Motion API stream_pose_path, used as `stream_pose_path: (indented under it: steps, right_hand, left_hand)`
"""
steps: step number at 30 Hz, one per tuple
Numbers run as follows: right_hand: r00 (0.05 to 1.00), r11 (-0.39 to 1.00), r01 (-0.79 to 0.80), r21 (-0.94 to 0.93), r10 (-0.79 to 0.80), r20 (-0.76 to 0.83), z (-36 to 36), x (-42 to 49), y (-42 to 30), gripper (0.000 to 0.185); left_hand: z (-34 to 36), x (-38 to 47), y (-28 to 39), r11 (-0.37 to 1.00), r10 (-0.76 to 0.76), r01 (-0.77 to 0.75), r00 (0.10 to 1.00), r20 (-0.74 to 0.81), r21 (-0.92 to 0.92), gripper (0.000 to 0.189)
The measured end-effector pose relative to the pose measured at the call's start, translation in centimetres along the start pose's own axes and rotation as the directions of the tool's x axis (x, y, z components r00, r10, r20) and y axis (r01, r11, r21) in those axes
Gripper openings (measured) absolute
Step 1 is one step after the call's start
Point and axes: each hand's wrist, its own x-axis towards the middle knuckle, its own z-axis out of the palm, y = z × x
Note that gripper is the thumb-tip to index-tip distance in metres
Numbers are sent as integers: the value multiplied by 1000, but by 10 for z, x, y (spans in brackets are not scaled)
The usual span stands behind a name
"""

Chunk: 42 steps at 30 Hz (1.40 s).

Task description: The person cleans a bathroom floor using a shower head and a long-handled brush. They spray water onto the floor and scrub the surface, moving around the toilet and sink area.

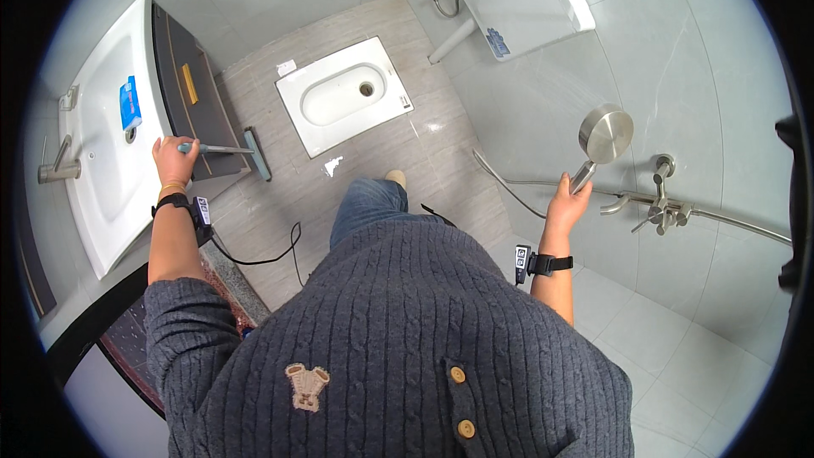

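My left hand grips the blue end of a long-handled floor brush, beside the front edge of the white washbasin. The brush's narrow blue-green head is near the floor by the vanity cabinet; whether it touches the floor I cannot tell. In my right hand is the handle of a round metal shower head, raised near the tiled wall. Faint streaks show between it and the wall-hung cistern. A squat toilet pan is set in the floor ahead, with shiny wet patches around it.
A blue packet lies in the basin by the drain, near a metal tap. The grey vanity cabinet has a yellow handle. At right are a white cistern, a shower mixer and a looping metal hose. A black cable hangs from my left wrist.
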Motion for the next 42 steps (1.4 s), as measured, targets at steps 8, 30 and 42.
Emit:
stream_pose_path:
  steps: [8,30,42]
  right_hand:
    - [998,998,48,-50,-46,37,8,0,-6,22]
    - [987,992,57,-109,-39,158,21,-1,0,25]
    - [976,993,68,-92,-47,215,25,-2,7,24]
  left_hand:
    - [-1,-1,3,1000,3,-3,1000,-6,-7,22]
    - [-5,-2,7,1000,-1,1,1000,-15,-1,22]
    - [-5,-2,9,1000,-11,11,1000,3,17,21]
